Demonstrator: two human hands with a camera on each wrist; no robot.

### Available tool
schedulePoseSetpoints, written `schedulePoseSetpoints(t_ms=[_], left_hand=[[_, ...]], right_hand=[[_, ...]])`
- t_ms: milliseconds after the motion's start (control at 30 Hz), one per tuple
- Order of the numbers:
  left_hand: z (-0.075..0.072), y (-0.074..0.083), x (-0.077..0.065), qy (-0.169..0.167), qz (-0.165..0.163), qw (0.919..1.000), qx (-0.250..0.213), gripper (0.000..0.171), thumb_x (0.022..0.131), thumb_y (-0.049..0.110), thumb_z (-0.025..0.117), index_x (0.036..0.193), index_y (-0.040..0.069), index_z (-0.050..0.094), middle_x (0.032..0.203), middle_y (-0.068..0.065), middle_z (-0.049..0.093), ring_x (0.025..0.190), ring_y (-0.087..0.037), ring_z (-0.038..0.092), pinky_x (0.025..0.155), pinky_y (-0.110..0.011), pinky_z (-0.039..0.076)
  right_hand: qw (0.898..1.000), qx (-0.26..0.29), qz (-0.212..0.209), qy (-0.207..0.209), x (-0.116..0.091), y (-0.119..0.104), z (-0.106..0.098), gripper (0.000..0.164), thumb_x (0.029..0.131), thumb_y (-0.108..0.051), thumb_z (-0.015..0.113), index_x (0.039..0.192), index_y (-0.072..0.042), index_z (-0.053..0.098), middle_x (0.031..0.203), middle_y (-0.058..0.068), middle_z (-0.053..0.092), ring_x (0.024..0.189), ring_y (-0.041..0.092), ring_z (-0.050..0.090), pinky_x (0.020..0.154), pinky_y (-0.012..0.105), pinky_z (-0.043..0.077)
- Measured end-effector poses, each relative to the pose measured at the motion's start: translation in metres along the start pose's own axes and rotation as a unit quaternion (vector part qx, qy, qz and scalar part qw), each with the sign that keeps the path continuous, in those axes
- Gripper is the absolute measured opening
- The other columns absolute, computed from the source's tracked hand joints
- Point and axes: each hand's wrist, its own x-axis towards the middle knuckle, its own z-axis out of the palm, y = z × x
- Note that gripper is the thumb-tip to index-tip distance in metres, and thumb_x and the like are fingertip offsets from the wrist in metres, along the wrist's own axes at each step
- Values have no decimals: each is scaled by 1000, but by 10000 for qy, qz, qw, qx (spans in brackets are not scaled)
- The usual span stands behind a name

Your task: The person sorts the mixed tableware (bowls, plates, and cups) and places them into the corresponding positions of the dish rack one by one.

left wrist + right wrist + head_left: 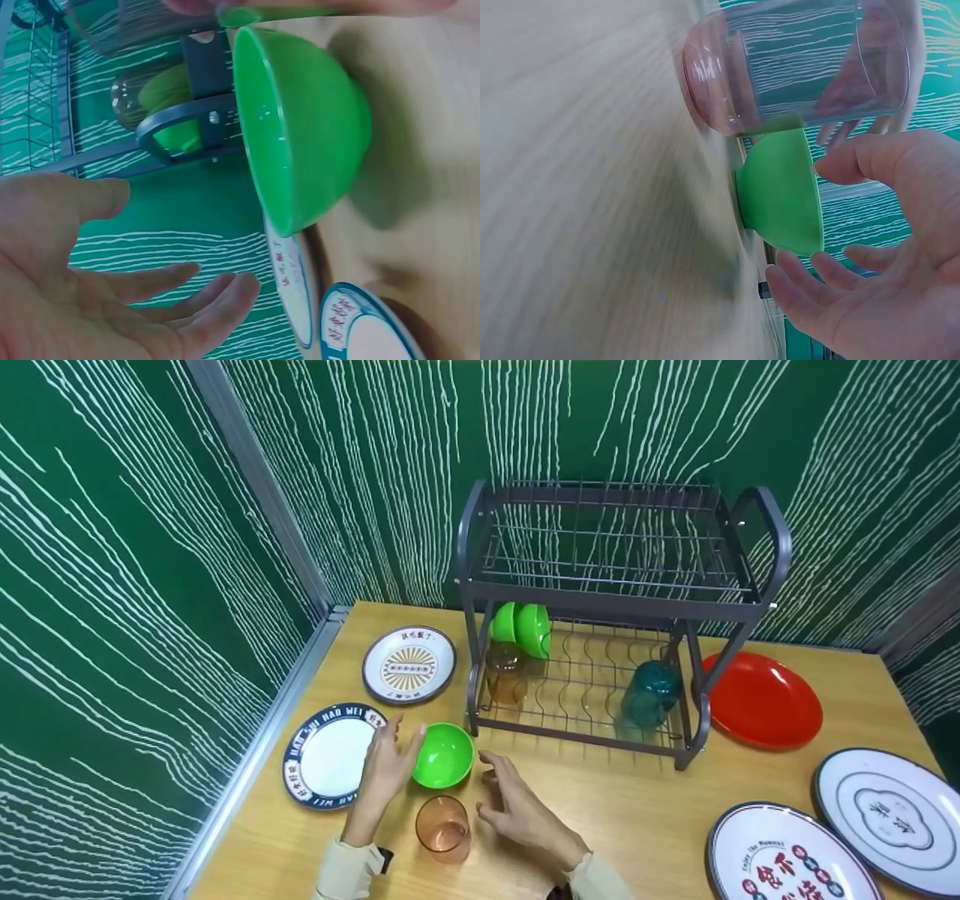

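Note:
A green bowl (444,755) stands upright on the wooden table, between the two hands. On its left side, my left hand (391,760) has its fingers spread, the thumb close to the rim. My right hand (517,802) is at the bowl's right, fingers loosely bent and nothing held. In the right wrist view, the fingertips overlap the edge of the bowl (784,191). Just in front of the bowl, a clear pinkish glass (443,826) stands between the wrists. The left wrist view has the open palm (112,277) beside the bowl (315,127).
A two-tier dish rack (592,600) holds green bowls (531,628), a brown glass (507,671) and a teal glass (652,694) on its lower tier. Two plates (409,665) lie left; a red plate (765,701) and two white plates (892,817) lie right.

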Motion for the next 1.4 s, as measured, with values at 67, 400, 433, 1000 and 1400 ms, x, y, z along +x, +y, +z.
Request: schedulePoseSetpoints(t_ms=[67, 400, 433, 1000, 1400], left_hand=[[2, -4, -1, -112, -10, 9999, 75, 61, 94, 38, 58, 134, -7, 45, 122, -30, 52, 110, -41, 53, 93, -52, 44], [11, -15, -6, -663, -181, 9973, 259, 60, 98, 30, 49, 135, -16, 35, 130, -36, 45, 125, -46, 40, 106, -52, 30], [13, -17, -7, -710, -175, 9969, 283, 60, 99, 28, 48, 135, -17, 35, 130, -36, 44, 126, -47, 38, 106, -52, 29], [28, -34, -7, -834, 361, 9957, -159, 44, 90, -7, 44, 130, -20, 34, 130, -41, 39, 121, -53, 39, 104, -57, 30], [22, -32, -10, -735, 703, 9911, -864, 44, 93, -3, 46, 135, -10, 35, 136, -33, 40, 127, -47, 36, 106, -57, 27]], right_hand=[[10000, -13, 21, -15, 3, 0, 0, 79, 82, -5, 66, 147, -4, 20, 143, 18, 33, 119, 33, 48, 102, 46, 39], [9996, 64, 245, -80, 17, 4, 4, 79, 88, -8, 61, 150, -3, 13, 148, 18, 28, 126, 32, 44, 106, 47, 33], [9996, 113, 238, -82, 18, 5, 5, 79, 88, -7, 61, 150, -3, 13, 148, 18, 28, 126, 32, 45, 106, 47, 33], [9930, 867, 581, 556, 42, 11, 19, 55, 98, -16, 53, 143, 6, 29, 139, 28, 39, 119, 37, 50, 98, 47, 42], [9732, 1963, 1032, 615, 52, 3, 15, 51, 94, 7, 43, 142, 8, 28, 103, 28, 62, 64, 33, 60, 52, 30, 50]])
